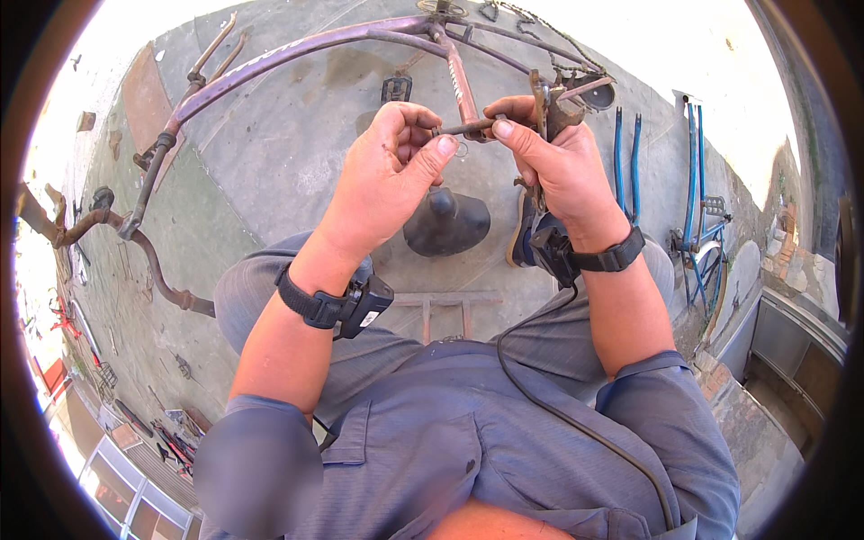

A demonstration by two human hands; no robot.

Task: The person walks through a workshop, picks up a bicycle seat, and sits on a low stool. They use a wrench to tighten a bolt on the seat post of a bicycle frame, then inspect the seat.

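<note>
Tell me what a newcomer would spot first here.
Likely the right hand, at upper centre, pinching a short rod, with the left hand at its other end. Next, the purple bicycle frame curving across the top. Then the slim blue tubes at right.

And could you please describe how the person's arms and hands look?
The left hand and right hand wear no gloves. Grey-blue sleeves cover the upper arms. Black wrist straps carry boxy black devices; the left shows a white label, the right a dark cable.
</note>
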